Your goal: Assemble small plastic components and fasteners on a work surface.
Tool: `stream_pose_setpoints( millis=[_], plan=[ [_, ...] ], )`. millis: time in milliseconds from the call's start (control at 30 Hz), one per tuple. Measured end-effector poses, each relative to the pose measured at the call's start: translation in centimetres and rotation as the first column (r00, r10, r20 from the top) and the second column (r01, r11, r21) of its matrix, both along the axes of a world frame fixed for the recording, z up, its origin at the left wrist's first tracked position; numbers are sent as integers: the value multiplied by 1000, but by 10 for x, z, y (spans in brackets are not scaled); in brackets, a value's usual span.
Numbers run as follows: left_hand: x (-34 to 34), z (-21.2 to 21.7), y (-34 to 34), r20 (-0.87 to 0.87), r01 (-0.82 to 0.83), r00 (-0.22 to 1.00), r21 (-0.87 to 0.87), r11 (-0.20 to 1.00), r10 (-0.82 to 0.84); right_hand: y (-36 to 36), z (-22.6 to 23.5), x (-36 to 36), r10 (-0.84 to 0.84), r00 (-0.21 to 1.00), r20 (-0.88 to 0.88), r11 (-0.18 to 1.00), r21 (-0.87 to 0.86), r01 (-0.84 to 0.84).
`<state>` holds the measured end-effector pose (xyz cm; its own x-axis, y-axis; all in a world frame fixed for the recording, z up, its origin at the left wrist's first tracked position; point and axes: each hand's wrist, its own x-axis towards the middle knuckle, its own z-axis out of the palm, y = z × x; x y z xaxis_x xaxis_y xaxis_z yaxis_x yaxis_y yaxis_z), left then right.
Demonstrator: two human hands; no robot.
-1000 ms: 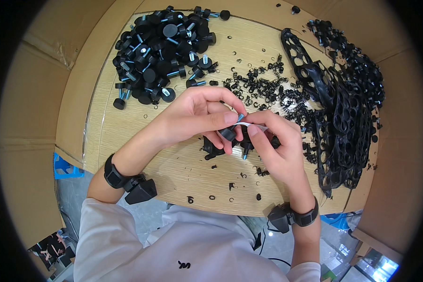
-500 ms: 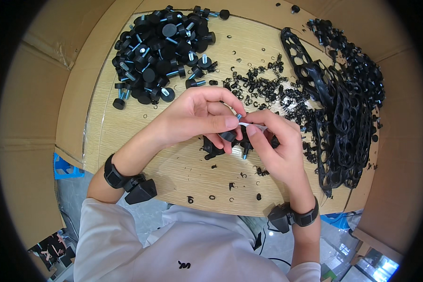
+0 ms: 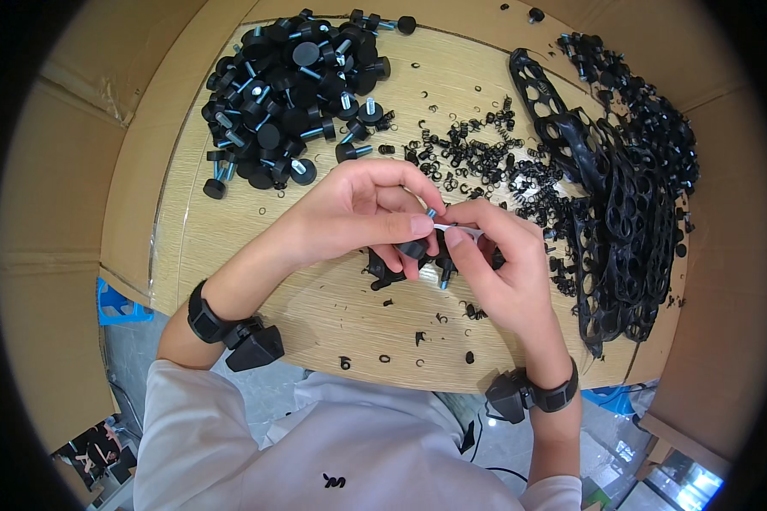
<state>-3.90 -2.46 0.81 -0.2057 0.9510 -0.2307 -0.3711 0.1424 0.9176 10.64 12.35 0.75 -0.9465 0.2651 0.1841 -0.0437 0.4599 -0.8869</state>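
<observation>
**Black knob and thin white strip held close together above the table**

A black knob (image 3: 412, 249) with a metal bolt (image 3: 431, 214) is held in the left hand (image 3: 365, 206), pinched between the thumb and the fingers, with the bolt pointed up and away from the body. A thin white strip (image 3: 443, 226) is gripped between the thumb and fingers of the right hand (image 3: 504, 266), and its free end is set right at the bolt; whether the two are touching cannot be told. The hands are brought close together over the middle of the table (image 3: 230, 247), their forefingers almost meeting.

Beneath them, black pieces (image 3: 383, 271) are seen on the tabletop, along with a second knob (image 3: 446, 262) whose bolt is turned toward the body (both are partly covered by the fingers). At the far left, a large pile of knobs (image 3: 268, 136) is heaped, with bolts pointed every way. Black rings and scraps (image 3: 464, 153) are scattered to the right of that pile, and a few more bits are strewn nearer the body. On the right side, holed black sheets (image 3: 592, 162) are laid over one another, and a heap of small black parts (image 3: 656, 119) is spread beyond them. A black device is strapped to each wrist, and the table is flanked by cardboard walls (image 3: 68, 204).
</observation>
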Motion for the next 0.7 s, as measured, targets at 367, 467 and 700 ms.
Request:
stream_pose_setpoints(
  millis=[367,467,700],
  plan=[
    [1,1,1,-7,1,1000,-8,1000,-1,0,2,0,-3,1000,19,1000,14,2],
    [1,0,1,-9,1,1000,-5,1000,-1,0,2,0,-2,1000,19,1000,13,2],
    [1,1,1,-26,18,999,-20,1000,-18,0,2,0,7,999,42,1000,7,-7]
  ],
)
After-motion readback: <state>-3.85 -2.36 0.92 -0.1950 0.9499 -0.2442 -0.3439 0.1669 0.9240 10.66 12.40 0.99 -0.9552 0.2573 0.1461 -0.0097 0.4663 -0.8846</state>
